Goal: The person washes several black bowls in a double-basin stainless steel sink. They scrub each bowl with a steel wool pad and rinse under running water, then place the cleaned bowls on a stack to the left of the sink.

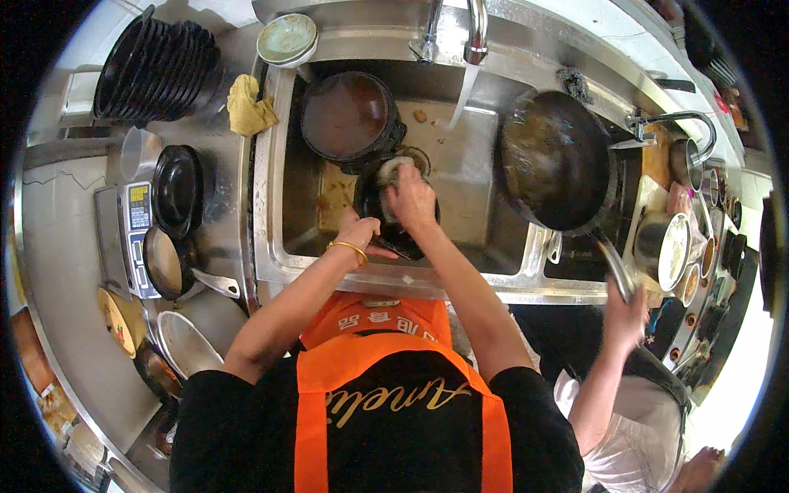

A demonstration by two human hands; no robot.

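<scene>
A black bowl (366,198) is tilted in the near part of the stainless steel sink (468,185). My left hand (360,235), with a gold bangle at the wrist, grips its near left rim. Inside the bowl my right hand (412,196) presses a pale scrubbing pad or cloth (389,172), partly hidden by the fingers. Beyond both hands stands a larger dark pot (345,114) holding brownish liquid. Water (463,95) runs from the faucet (476,37) into the sink, where brown food scraps lie on the bottom.
At the right, a co-worker's hand (624,317) holds a large wok (555,160) by its handle over the sink. Stacked black bowls (157,68), a yellow cloth (249,108), a digital scale (138,240) and a small pan (165,262) occupy the left counter. Small bowls (286,38) sit at the back.
</scene>
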